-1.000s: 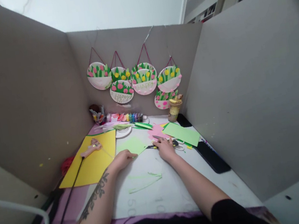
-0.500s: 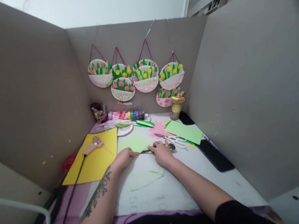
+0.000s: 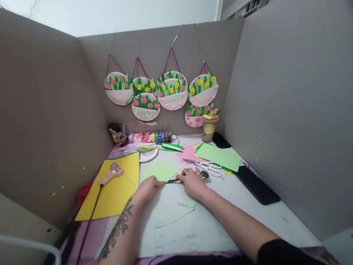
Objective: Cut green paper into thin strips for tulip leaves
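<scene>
My left hand (image 3: 149,188) is closed in a pinch at the lower edge of a light green sheet of paper (image 3: 158,170), which lies on the white table cover. My right hand (image 3: 192,180) is wrapped around a black and yellow utility knife (image 3: 204,174), held low and nearly flat over the cover. Its narrow front end points left toward my left fingertips, by the paper's near corner. My fingers hide the middle of the knife. Thin green paper strips (image 3: 175,222) lie on the cover between my forearms.
To the left, a glue gun (image 3: 111,174) lies on yellow sheets (image 3: 128,162). White-handled scissors (image 3: 211,168), pink paper (image 3: 186,153), another green sheet (image 3: 220,156) and a black phone (image 3: 258,186) lie to the right. Paint bottles (image 3: 157,137) stand behind. Decorated paper plates (image 3: 174,99) hang on the back panel.
The whole view has shifted very slightly. Both hands keep nearly the same place at the green paper's edge, and the knife stays in my right hand.
</scene>
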The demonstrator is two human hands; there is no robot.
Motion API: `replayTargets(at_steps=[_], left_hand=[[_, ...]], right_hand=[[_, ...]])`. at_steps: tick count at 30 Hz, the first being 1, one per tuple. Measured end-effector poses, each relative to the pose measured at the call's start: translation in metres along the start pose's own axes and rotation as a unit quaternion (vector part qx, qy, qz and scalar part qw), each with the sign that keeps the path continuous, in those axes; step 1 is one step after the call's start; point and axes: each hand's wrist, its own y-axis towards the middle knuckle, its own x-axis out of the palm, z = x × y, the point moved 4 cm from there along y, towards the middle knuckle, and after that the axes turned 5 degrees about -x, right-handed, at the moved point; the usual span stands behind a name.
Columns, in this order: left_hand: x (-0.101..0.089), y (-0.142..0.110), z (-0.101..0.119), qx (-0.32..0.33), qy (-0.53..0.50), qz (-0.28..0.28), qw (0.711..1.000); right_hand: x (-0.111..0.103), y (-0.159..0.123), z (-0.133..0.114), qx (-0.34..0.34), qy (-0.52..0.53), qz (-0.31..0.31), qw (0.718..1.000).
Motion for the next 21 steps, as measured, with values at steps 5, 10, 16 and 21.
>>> replayTargets(at_steps=[5,10,16,21], left_hand=[[0.001,0.0,0.0,-0.002,0.006,0.002,1.0],[0.001,0.0,-0.001,0.007,0.007,0.004,1.0],[0.003,0.0,-0.002,0.017,-0.005,0.0,1.0],[0.004,0.0,-0.003,0.013,0.003,-0.001,1.0]], right_hand=[[0.001,0.0,-0.002,-0.006,-0.001,0.009,1.0],[0.0,0.0,-0.01,-0.023,-0.002,0.014,1.0],[0.0,-0.002,-0.014,-0.029,-0.004,0.008,1.0],[0.0,-0.002,-0.013,-0.025,0.006,0.005,1.0]])
